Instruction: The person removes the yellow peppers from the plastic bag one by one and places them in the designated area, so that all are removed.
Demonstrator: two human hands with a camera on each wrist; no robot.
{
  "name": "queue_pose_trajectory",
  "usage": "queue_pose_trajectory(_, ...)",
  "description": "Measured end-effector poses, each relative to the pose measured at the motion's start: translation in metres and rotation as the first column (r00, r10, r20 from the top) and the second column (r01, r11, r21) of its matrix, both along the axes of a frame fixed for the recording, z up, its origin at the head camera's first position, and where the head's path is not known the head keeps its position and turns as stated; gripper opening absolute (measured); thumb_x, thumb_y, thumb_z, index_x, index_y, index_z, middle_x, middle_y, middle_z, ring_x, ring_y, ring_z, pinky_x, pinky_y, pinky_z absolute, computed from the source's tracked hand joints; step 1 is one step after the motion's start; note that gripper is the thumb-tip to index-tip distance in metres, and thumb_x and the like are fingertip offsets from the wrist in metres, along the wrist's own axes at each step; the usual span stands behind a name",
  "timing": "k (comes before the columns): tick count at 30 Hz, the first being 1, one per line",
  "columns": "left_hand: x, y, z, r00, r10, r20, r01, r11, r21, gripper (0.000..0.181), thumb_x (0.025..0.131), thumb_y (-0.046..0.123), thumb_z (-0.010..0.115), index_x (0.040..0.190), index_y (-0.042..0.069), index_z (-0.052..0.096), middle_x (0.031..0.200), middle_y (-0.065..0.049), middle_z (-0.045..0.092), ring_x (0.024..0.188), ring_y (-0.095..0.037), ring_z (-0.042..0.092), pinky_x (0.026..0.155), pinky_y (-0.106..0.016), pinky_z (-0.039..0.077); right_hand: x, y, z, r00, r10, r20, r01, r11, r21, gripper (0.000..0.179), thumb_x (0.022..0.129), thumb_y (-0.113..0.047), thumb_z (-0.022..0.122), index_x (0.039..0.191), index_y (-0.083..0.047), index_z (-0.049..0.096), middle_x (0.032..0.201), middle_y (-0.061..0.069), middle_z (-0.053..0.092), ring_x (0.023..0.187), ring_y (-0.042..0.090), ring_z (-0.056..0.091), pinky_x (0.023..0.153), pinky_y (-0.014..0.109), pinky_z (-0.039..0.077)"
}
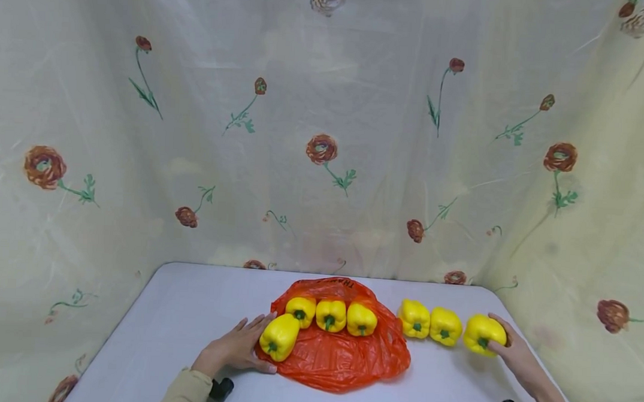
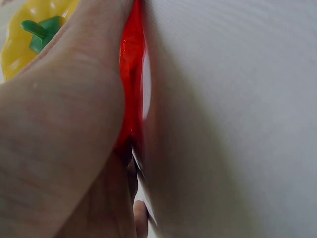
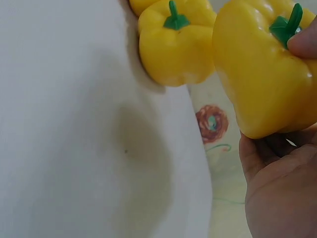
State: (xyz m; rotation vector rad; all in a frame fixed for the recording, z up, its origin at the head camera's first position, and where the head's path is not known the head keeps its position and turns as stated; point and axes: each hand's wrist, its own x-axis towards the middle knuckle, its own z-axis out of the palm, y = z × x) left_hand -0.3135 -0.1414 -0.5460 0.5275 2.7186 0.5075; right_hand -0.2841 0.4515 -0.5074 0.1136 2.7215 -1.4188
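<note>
My right hand [image 1: 515, 353] grips a yellow bell pepper [image 1: 484, 335] with a green stem at the table's right side. In the right wrist view, the thumb presses near the stem of this pepper [image 3: 267, 74] and the fingers are behind and below it; a shadow lies on the table beneath. At the left edge of a red plastic bag [image 1: 336, 363], my left hand [image 1: 242, 345] rests with fingers extended, beside a tilted yellow bell pepper [image 1: 280, 337]. The red bag's edge [image 2: 131, 74] shows against this hand in the left wrist view. Three more peppers [image 1: 330, 316] stand in a row on the bag.
Two yellow bell peppers, one [image 1: 415, 319] by the bag's right edge and one [image 1: 446, 327] next to it, stand between the bag and my right hand. All this is on a white table [image 1: 188, 303]. A flower-printed curtain [image 1: 358, 106] surrounds its back and sides.
</note>
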Motion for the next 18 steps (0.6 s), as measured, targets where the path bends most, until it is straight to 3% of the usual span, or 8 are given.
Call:
queue_pose_trajectory(2, 0.001, 0.0, 0.0, 1.0, 0.001, -0.001, -0.001, 1.0, 0.002, 0.117, 0.067, 0.072, 0.071, 0.155, 0.015, 0.018, 0.159, -0.007, 0.027, 0.148, -0.029, 0.022, 0.121, -0.056, 0.012, -0.001, 0.003, -0.003, 0.999, -0.007, 0.036, 0.008, 1.0, -0.014, 0.076, 0.097, -0.02, 0.048, 0.152, 0.004, 0.002, 0.148, 0.032, 0.019, 0.12, 0.034, 0.034, 0.097, 0.038, 0.042)
queue_pose_trajectory(5, 0.001, 0.0, 0.0, 1.0, 0.002, 0.0, -0.002, 1.0, 0.006, 0.117, 0.067, 0.072, 0.071, 0.155, 0.015, 0.018, 0.16, -0.008, 0.026, 0.148, -0.029, 0.021, 0.121, -0.056, 0.011, -0.004, 0.007, -0.01, 0.997, -0.014, 0.073, 0.016, 0.999, -0.035, 0.078, 0.097, -0.02, 0.048, 0.152, 0.003, -0.001, 0.15, 0.034, 0.014, 0.125, 0.041, 0.029, 0.105, 0.054, 0.034)
queue_pose_trajectory(12, -0.001, -0.001, -0.002, 1.0, 0.0, 0.002, 0.0, 1.0, 0.016, 0.118, 0.067, 0.074, 0.069, 0.156, 0.016, 0.017, 0.16, -0.007, 0.025, 0.148, -0.029, 0.021, 0.121, -0.056, 0.01, -0.012, 0.012, -0.023, 0.993, -0.006, 0.117, 0.009, 1.0, -0.022, 0.083, 0.096, -0.023, 0.051, 0.152, 0.003, -0.005, 0.153, 0.037, 0.002, 0.137, 0.05, 0.015, 0.116, 0.064, 0.016)
queue_pose_trajectory(18, -0.001, -0.001, -0.003, 1.0, -0.005, 0.004, 0.005, 1.0, 0.017, 0.119, 0.066, 0.075, 0.068, 0.156, 0.015, 0.017, 0.16, -0.007, 0.024, 0.148, -0.029, 0.02, 0.121, -0.056, 0.01, -0.018, 0.013, -0.031, 0.986, -0.007, 0.164, 0.008, 1.0, -0.004, 0.089, 0.094, -0.027, 0.053, 0.151, 0.005, -0.007, 0.153, 0.038, -0.004, 0.14, 0.054, 0.003, 0.115, 0.068, 0.006)
